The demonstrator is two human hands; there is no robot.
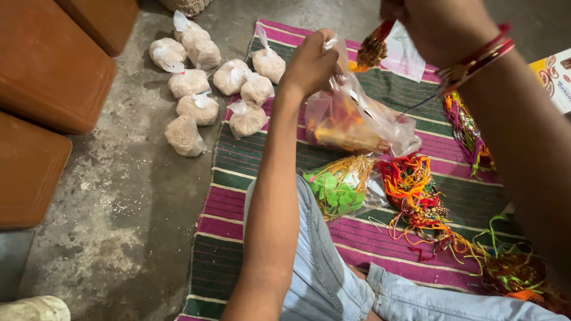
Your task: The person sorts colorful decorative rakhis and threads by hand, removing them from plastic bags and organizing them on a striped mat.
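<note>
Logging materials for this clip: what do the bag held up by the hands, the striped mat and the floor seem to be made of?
The bag in the left hand looks like thin clear plastic film: see-through, crinkled, glossy.
The striped mat seems woven cloth, matte, with ribbed green, magenta and white bands.
The floor looks like bare concrete: grey, rough, blotchy, with pale gritty patches.

Both forearms bare, no sleeves seen. Left hand (309, 62) without rings or bands, as far as shown. Right hand (437, 24) wrist wrapped in several red and gold thread bands. Legs covered by light blue denim jeans (321, 267), faded, seam visible along thigh.
</note>
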